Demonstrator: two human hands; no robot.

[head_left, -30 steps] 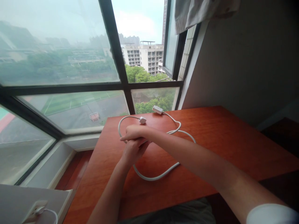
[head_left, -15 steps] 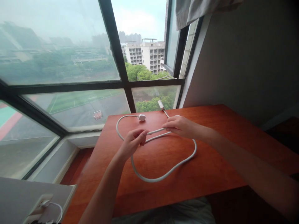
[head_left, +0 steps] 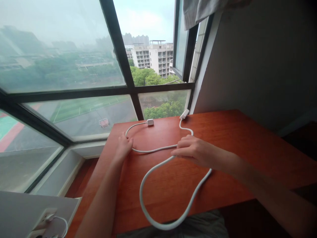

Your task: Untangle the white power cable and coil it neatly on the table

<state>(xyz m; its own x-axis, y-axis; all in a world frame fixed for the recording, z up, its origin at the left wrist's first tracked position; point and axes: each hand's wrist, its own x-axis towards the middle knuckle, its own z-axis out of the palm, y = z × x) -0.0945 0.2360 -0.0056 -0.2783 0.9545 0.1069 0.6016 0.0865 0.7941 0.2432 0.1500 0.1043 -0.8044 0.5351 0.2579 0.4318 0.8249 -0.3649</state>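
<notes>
A white cable (head_left: 151,174) lies in bends over the reddish-brown wooden table. My left hand (head_left: 123,146) is closed round its left bend, near the table's left side. My right hand (head_left: 192,150) grips the cable right of the middle, its thumb and fingers pinched together. Part of the cable is hidden beneath the right hand. Between the hands a length of it runs loosely across the wood. From the right hand a wide loop hangs toward me, reaching the front edge. One end has a blocky white plug (head_left: 150,122); the other has a longer white connector (head_left: 184,114) by the window.
The wooden table (head_left: 230,138) meets the dark-framed window (head_left: 99,91) at the back and a grey wall (head_left: 257,59) on the right. At lower left, a wall socket (head_left: 44,218) holds a white plug with a thin cord. My lap is below the front edge.
My left hand has moved left to the outer bend. My right hand has come nearer to me, and the front loop has stretched toward the table's edge. The long connector has shifted right.
</notes>
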